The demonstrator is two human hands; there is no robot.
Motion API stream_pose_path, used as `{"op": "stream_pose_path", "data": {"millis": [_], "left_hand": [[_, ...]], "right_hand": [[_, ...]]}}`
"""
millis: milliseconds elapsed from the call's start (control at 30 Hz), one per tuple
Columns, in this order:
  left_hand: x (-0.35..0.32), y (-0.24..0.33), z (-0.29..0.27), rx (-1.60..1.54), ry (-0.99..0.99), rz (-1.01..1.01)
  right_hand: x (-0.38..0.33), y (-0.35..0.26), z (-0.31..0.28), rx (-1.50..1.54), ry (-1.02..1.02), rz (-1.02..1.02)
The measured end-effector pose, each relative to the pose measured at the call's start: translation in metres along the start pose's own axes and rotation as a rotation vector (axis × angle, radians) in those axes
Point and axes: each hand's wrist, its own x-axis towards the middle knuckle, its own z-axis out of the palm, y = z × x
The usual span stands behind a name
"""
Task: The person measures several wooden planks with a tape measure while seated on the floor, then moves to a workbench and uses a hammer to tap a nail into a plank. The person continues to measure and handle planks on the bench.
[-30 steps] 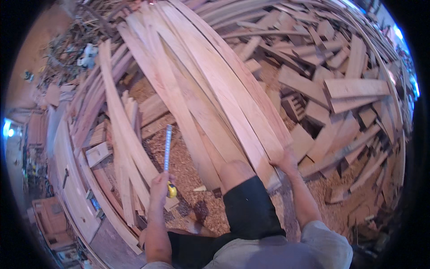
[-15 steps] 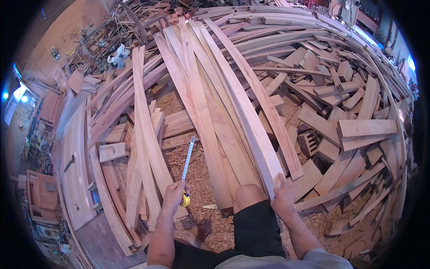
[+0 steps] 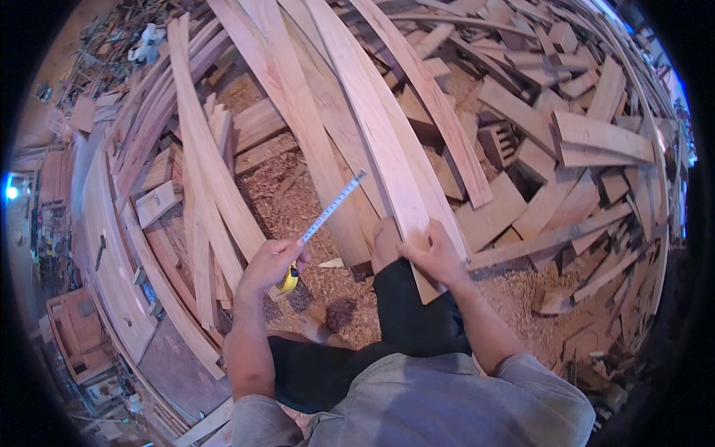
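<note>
Gripping one rounded yellow tape measure (image 3: 290, 280) in the closed left hand (image 3: 269, 265), with one thin, straight, whitish blade (image 3: 331, 209) slanting out. Holding one long, smooth, grained plank (image 3: 395, 160) near its end in the closed right hand (image 3: 435, 257), over black shorts (image 3: 401, 307). Below, flaky wood shavings (image 3: 275, 194); at right, one notched block (image 3: 497, 147).

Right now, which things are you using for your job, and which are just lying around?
In use:
- yellow tape measure, blade out, in the left hand
- long plank, gripped by the right hand

Seemingly just lying about:
- wooden blocks heaped on the right
- slotted block among them
- wood shavings on the ground
</note>
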Motion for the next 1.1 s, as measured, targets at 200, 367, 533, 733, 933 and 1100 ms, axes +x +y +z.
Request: {"op": "stream_pose_path", "data": {"millis": [200, 367, 533, 733, 933, 1100], "left_hand": [[0.003, 0.047, 0.022, 0.366, -0.205, 0.018], [0.037, 0.064, 0.039, 0.519, -0.279, 0.003], [0.058, 0.054, 0.038, 0.646, -0.293, -0.045], [0.056, 0.039, 0.03, 0.653, -0.256, -0.037], [0.06, 0.031, 0.033, 0.667, -0.229, -0.064], [0.065, 0.024, 0.031, 0.645, -0.213, -0.045]], "right_hand": [[-0.001, 0.005, 0.005, -0.211, 0.092, -0.083], [-0.005, 0.005, 0.015, -0.093, 0.204, -0.153], [-0.004, 0.002, 0.02, -0.092, 0.298, -0.277], [-0.006, 0.003, 0.024, -0.07, 0.153, -0.211], [-0.004, 0.009, 0.027, -0.083, 0.202, -0.318], [-0.004, 0.006, 0.025, -0.064, 0.147, -0.234]]}}
